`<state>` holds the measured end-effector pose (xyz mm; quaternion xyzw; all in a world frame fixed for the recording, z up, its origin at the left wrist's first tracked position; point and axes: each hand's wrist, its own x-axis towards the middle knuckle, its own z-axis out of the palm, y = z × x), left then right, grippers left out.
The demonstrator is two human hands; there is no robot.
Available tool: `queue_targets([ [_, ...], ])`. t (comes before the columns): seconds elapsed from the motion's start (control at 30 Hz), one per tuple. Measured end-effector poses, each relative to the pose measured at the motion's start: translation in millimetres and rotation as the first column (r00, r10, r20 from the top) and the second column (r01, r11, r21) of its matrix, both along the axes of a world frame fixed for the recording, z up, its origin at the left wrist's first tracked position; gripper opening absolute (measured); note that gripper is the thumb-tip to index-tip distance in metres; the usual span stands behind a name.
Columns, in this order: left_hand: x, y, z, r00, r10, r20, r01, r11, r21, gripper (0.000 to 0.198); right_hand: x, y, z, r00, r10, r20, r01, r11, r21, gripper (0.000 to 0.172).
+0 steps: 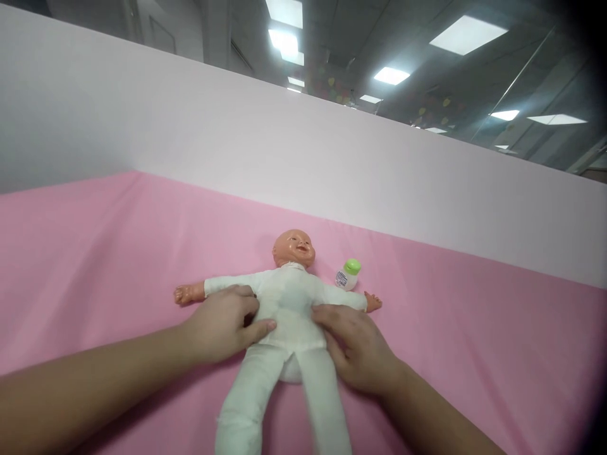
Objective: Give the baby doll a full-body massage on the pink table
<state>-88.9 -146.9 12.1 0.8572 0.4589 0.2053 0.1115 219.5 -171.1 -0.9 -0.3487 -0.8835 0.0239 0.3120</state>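
Note:
A baby doll [289, 316] with a hard plastic head and a white cloth body lies on its back, arms spread wide and legs toward me. My left hand [227, 322] grips the left side of its torso, thumb on the belly and fingers curled at the flank. On the opposite side, my right hand [358, 344] holds the torso with bent fingertips pressed against the cloth. A small clear bottle [348, 275] with a green cap and a printed label sits just beyond the doll's arm on the right, apart from both hands.
Pink sheeting [455, 341] with soft creases covers the surface under the doll. A plain white partition [303, 158] rises behind it along the far edge. Above that show a dark ceiling with bright light panels [467, 35] and glass.

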Motion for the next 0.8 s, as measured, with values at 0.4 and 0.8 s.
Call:
queue_targets([
  [0.4,-14,29,-13.8,0.989,0.122,-0.083,-0.127,0.991,-0.053,0.053,-30,-33,6.2,0.964,0.087,0.253,-0.108,0.992,0.071,0.082],
  [0.8,-34,61,-30.9,0.911,0.329,-0.249,-0.36,0.929,-0.089,0.124,-57,-61,4.3,0.922,0.361,0.136,-0.384,0.828,0.408,0.019],
])
